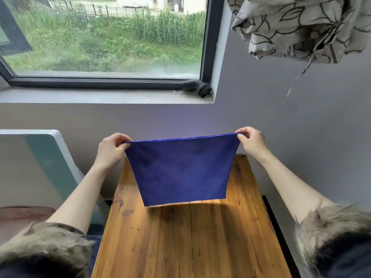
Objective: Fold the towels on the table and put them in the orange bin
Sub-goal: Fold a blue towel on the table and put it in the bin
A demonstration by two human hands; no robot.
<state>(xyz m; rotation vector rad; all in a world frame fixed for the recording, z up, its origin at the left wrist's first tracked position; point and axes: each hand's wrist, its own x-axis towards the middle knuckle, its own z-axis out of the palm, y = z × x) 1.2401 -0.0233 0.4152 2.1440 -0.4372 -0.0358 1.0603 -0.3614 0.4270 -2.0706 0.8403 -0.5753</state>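
Your left hand (112, 146) and right hand (251, 140) each pinch a top corner of a blue towel (182, 169), holding it stretched, hanging above the wooden table (180, 241). No bin appears in view.

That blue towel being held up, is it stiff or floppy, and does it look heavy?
Probably floppy: the towel hangs from two pinched top corners, and its sides draw inward below the left hand and right hand. It seems light, since fingertip pinches carry it. It likely would not slip easily; its surface looks matte and napped.
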